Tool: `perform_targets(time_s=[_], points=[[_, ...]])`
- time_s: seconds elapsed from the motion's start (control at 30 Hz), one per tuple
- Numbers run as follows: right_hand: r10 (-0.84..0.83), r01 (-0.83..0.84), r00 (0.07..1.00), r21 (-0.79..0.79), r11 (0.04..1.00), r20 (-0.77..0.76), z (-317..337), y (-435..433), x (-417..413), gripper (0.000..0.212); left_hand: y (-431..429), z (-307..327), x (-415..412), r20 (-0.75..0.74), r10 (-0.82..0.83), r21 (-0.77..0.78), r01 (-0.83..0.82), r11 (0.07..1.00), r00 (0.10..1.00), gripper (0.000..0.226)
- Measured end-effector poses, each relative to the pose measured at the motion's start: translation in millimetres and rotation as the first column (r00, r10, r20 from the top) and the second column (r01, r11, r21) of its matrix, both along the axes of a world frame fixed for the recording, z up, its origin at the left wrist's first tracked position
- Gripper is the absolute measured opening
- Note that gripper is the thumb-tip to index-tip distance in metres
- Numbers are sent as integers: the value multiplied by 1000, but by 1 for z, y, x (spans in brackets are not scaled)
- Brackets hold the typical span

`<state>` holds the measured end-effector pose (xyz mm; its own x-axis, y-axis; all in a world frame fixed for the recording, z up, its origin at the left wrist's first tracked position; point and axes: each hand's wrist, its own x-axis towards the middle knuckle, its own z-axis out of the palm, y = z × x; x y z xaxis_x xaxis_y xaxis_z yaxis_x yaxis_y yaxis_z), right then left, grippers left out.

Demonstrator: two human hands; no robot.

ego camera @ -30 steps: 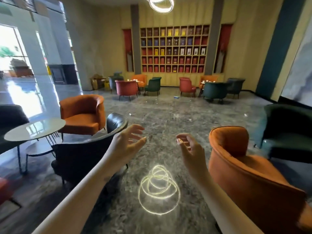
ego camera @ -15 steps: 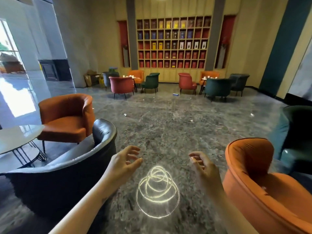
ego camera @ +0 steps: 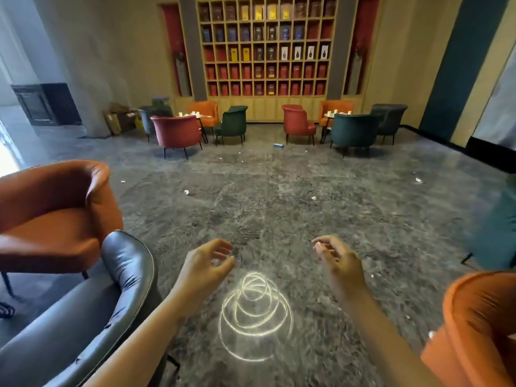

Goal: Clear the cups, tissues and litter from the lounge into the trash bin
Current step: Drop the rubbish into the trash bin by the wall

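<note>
1. Your left grip [ego camera: 205, 263] hovers above the floor [ego camera: 279, 219], fingers loosely curled, holding nothing.
2. Your right grip [ego camera: 339, 261] hovers level with it, well apart, fingers loosely curled too and empty.
3. Between them, nearer you, a coiled ring of light [ego camera: 255, 317] reflects on the glossy grey floor.
4. White litter lies on the floor ahead: one scrap [ego camera: 186, 192] to the left, a second scrap [ego camera: 313, 198] to the right, a third scrap [ego camera: 418, 179] far right.
5. A small blue box [ego camera: 278, 145] lies farther off, near the far chairs.
6. White cups [ego camera: 336, 111] stand on a far desk [ego camera: 329, 116] before a tall shelf wall [ego camera: 265, 46].
7. A black leather armchair [ego camera: 122, 275] sits just left of your left arm, and an orange armchair [ego camera: 55, 213] stands beyond it.
</note>
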<state>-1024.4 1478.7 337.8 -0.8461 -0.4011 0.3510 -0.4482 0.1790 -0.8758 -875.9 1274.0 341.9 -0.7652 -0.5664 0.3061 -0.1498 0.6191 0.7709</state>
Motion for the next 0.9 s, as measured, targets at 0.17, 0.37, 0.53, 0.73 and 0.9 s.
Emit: perform_targets(time_s=[0.17, 0.37, 0.53, 0.73, 0.9], points=[[85, -85, 996, 5, 996, 11, -24, -113, -129, 11, -92, -14, -122, -14, 53, 24, -53, 998, 999, 12], [281, -280, 960, 63, 958, -14, 3, -272, -258, 10, -218, 11, -229, -19, 197, 55, -196, 979, 980, 12], [419, -419, 908, 65, 906, 18, 3, -409, -330, 10, -330, 5, -278, 10, 309, 92, -308, 947, 951, 18], [491, -491, 870, 99, 865, 26, -27, -578, -429, 17, -487, -33, -362, 35, 398, 104, -400, 911, 917, 24], [482, -480, 876, 154, 864, 21, -12, -731, -520, 13, -633, -25, -443, 54, 412, 95, -415, 905, 910, 19]])
